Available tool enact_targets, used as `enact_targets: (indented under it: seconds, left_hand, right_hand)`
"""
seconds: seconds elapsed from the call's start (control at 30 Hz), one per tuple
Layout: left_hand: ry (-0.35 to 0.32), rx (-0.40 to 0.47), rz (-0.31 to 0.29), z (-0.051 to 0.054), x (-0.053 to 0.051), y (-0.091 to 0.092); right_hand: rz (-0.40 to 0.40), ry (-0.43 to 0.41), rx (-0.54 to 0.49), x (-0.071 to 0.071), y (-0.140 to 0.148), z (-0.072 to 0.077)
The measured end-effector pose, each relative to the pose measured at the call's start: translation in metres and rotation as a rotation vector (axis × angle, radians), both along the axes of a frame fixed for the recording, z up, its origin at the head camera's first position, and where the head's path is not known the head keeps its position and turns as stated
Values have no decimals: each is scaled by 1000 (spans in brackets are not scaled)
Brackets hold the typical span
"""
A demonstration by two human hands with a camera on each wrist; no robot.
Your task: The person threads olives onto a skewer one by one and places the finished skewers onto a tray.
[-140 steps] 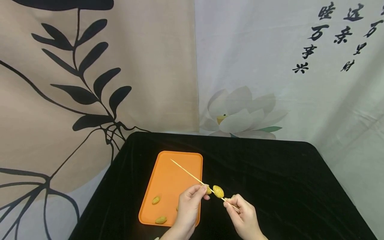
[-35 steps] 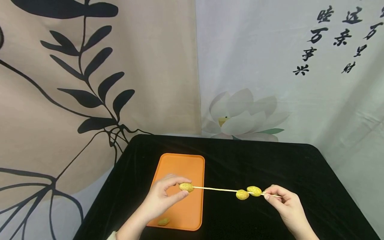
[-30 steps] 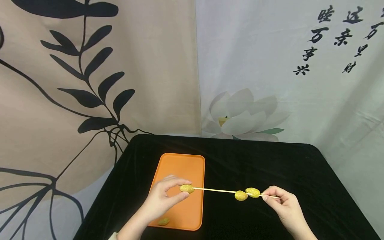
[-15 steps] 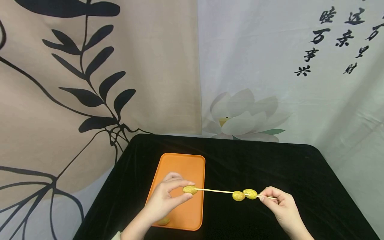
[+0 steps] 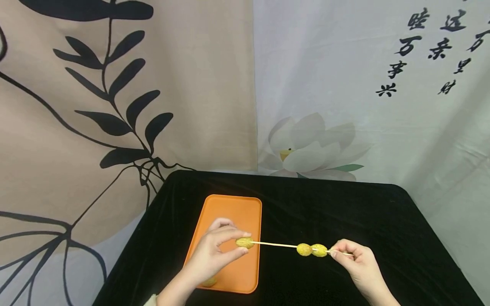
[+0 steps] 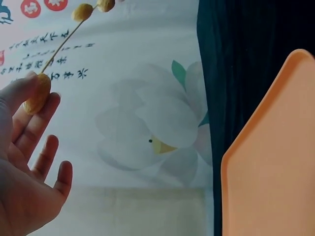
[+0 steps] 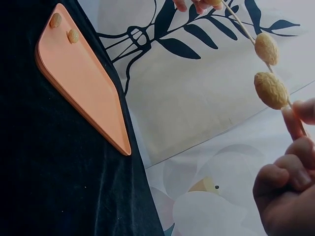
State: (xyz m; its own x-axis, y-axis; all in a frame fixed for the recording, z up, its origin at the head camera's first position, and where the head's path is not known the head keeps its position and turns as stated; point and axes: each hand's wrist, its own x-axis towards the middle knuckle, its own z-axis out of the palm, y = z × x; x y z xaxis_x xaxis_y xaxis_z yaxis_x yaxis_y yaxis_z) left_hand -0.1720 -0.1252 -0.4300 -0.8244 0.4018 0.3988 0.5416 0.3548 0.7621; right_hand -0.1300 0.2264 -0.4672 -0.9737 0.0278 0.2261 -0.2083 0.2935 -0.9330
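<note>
My right hand (image 5: 356, 261) pinches the right end of a thin wooden skewer (image 5: 275, 244) between thumb and forefinger. Beside those fingertips, two yellow, wrinkled oval fruits (image 5: 304, 249) are threaded on the skewer, touching or nearly touching. At the skewer's other end, my left hand (image 5: 210, 253) pinches a third such fruit (image 5: 244, 242) by its sides, over the tray. The skewer meets this fruit's right end; how deep the tip sits is hidden. In the left wrist view the held fruit (image 6: 38, 94) lies between thumb and fingers, with the remaining fingers spread loosely.
An orange tray (image 5: 229, 206) lies on the black-covered table (image 5: 344, 204), below my left hand. Two more fruits (image 7: 55, 20) show in it in the right wrist view. A printed curtain (image 5: 203, 85) hangs behind the table.
Earlier, both hands were close together on the skewer with two fruits. Since then, the left hand has taken a third fruit to the tip. Lately, the hands have drifted slightly closer together.
</note>
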Motion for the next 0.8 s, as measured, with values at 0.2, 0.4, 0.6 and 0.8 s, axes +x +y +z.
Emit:
enact_targets:
  seconds: [0.2, 0.4, 0.6, 0.8]
  left_hand:
    - [-7, 19, -24, -4, 0, 2]
    - [-31, 63, -31, -5, 1, 4]
    - [-167, 242, -53, -7, 3, 8]
    - [-300, 371, -89, -13, 5, 13]
  right_hand:
    - [26, -8, -11, -1, 0, 0]
    - [36, -24, -37, -2, -1, 2]
    - [125, -13, -32, -5, -6, 6]
    - [138, -37, -51, -5, -10, 6]
